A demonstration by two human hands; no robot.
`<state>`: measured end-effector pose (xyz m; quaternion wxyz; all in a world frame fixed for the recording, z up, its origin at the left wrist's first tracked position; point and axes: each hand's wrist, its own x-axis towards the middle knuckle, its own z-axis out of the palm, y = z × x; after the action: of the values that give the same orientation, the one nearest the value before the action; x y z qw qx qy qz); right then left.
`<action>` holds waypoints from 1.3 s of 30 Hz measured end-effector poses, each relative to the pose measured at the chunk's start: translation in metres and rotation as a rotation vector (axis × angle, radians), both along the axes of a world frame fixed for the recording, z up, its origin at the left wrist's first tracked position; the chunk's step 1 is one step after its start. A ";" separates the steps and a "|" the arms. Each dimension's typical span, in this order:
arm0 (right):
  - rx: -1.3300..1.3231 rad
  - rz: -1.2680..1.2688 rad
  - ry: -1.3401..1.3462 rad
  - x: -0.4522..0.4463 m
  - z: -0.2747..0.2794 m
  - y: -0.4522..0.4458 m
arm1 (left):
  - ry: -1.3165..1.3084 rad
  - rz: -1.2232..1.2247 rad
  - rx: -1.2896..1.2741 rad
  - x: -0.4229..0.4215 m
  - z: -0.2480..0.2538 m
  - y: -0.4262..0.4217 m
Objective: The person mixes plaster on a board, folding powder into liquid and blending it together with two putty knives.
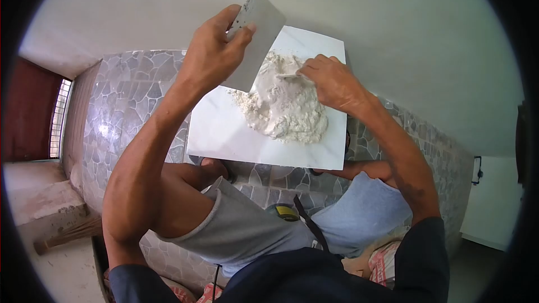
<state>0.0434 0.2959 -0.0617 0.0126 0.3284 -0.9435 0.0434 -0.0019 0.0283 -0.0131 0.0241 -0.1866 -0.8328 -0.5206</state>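
My left hand grips a flat grey rectangular plate, tilted above the left side of the white pile, with dark specks near its top edge. Pinched in my right hand is a small, thin, pale scraper-like tool; its exact kind is hard to make out. This tool touches or sits just over the upper part of the clumpy white powder. Beneath the powder lies a white marbled board, partly covered by the plate and the pile.
Behind the board rises a pale wall. My knees flank its near edge over stone-patterned flooring. A yellow-and-black round object lies between my legs. Printed sacks are near me, and a straw broom lies at the left.
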 end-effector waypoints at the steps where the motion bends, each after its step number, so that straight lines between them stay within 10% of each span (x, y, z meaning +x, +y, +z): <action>1: -0.011 0.015 0.023 0.001 0.002 0.000 | -0.002 0.005 -0.009 0.000 0.003 0.001; 4: 0.155 -0.010 -0.138 0.015 0.005 -0.001 | 0.006 -0.008 0.084 0.002 -0.005 0.007; 13: -0.771 -0.836 -0.661 0.028 0.032 0.012 | 0.043 -0.016 -0.076 0.040 -0.011 0.049; 39: -1.021 -0.885 -0.395 0.102 0.046 0.050 | 0.230 -0.135 -0.195 0.058 -0.033 0.078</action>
<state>0.1452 0.3460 -0.0157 0.0100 -0.1473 -0.8347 0.5306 0.0566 0.1064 -0.0463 0.0660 -0.3022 -0.8565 -0.4131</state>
